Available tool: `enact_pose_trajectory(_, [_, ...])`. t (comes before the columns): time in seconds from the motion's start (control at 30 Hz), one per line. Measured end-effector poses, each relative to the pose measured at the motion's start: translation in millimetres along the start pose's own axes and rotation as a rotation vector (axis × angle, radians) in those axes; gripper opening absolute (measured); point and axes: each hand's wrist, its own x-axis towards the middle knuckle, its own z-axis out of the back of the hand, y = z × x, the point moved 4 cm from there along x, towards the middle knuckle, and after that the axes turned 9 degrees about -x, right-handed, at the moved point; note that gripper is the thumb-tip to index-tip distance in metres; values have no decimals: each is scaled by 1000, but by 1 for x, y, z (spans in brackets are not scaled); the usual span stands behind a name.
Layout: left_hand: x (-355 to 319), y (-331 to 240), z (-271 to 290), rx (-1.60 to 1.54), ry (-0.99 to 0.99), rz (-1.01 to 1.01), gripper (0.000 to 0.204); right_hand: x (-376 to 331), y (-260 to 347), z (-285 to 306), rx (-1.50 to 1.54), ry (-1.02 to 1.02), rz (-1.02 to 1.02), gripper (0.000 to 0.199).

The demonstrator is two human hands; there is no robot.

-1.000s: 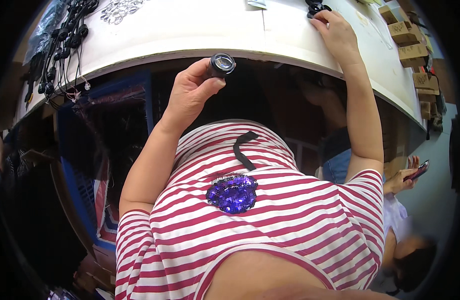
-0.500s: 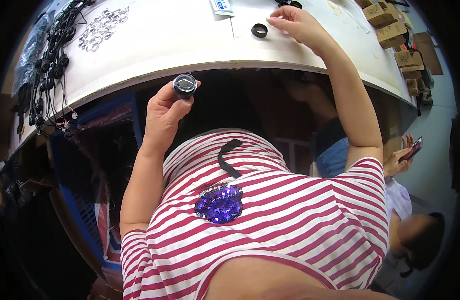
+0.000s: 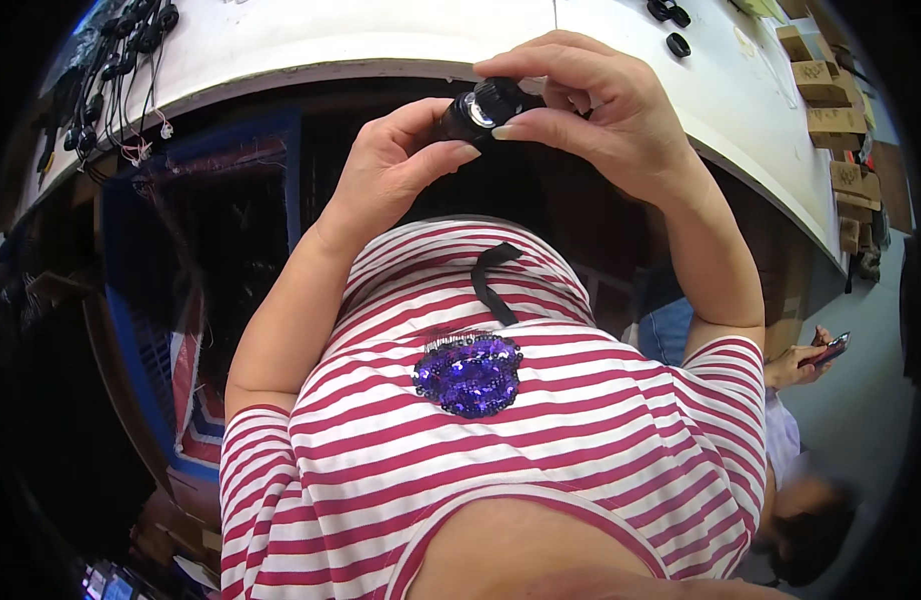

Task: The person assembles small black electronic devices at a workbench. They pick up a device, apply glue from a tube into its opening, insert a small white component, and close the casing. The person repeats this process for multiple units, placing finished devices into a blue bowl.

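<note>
My left fingers (image 3: pixel 418 118) are closed around a short black tube (image 3: pixel 457 120), the thumb on the near side and the others curled behind. I hold it in the air in front of my belly, just off the near edge of the white desk (image 3: pixel 381 45). Its shiny, glassy end (image 3: pixel 480 110) faces my other hand. My right fingers (image 3: pixel 551 62) grasp a ribbed black ring (image 3: pixel 500 96) between thumb and forefinger, right up at that glassy end. The ring sits at a slant, and I cannot tell whether it is seated on the tube or only meets its edge

On the desk beyond my right hand lie more black rings (image 3: pixel 679 45): one alone, and two close together farther back. At the far left, a bundle of black cables (image 3: pixel 111 70) hangs over the edge, with pale wire ends dangling. Small cardboard boxes (image 3: pixel 821 80) line the right side. Below the desk to my left stands a blue frame (image 3: pixel 295 165)

I wear a striped shirt (image 3: pixel 571 430) in red and white, with a purple sequin patch (image 3: pixel 469 375) and a black ribbon (image 3: pixel 489 290) on it. At the lower right, another person's hand (image 3: pixel 793 368) holds a dark phone (image 3: pixel 836 348)
</note>
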Motion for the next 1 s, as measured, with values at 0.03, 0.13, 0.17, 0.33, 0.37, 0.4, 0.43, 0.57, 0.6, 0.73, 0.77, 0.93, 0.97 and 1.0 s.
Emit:
enact_pose_trajectory(0.03, [-2,-1,1,16,2,-1,23,3,4,-4,-11,4,24,37])
enact_pose_trajectory(0.13, [-4,-3,5,66,-4,-9,23,8,8,-12,-50,9,53,35])
enact_pose_trajectory(0.17, [-4,-3,5,74,-6,-16,23,9,9,-13,-64,6,61,35])
enact_pose_trajectory(0.33, [-5,-4,4,66,-18,-17,22,8,10,-15,-124,72,-20,34])
enact_pose_trajectory(0.37, [-6,-4,3,83,-35,-14,22,7,8,-17,-146,115,-105,35])
enact_pose_trajectory(0.4, [-7,-4,1,101,-51,-10,23,5,6,-18,-178,141,-191,35])
enact_pose_trajectory(0.43, [-8,-6,1,169,-61,-41,24,4,7,-19,-223,156,-217,36])
enact_pose_trajectory(0.57, [-7,-10,-2,300,-81,-124,28,0,9,-19,-182,91,-242,39])
enact_pose_trajectory(0.6, [-6,-11,0,307,-98,-137,29,-1,11,-19,-62,77,-171,39])
enact_pose_trajectory(0.73, [-7,-8,-5,205,86,-91,30,-6,18,-12,-159,168,122,43])
enact_pose_trajectory(0.77, [-6,-6,-6,210,163,-36,34,-8,17,-12,-178,230,103,42])
enact_pose_trajectory(0.93, [-10,-7,-10,312,153,-106,29,-8,19,-14,-156,194,34,34])
enact_pose_trajectory(0.97, [-10,-6,-11,357,121,-102,27,-7,16,-17,-217,219,-65,32])
enact_pose_trajectory(1.0, [-11,-6,-9,341,66,-118,26,-7,16,-19,-236,208,-108,31])
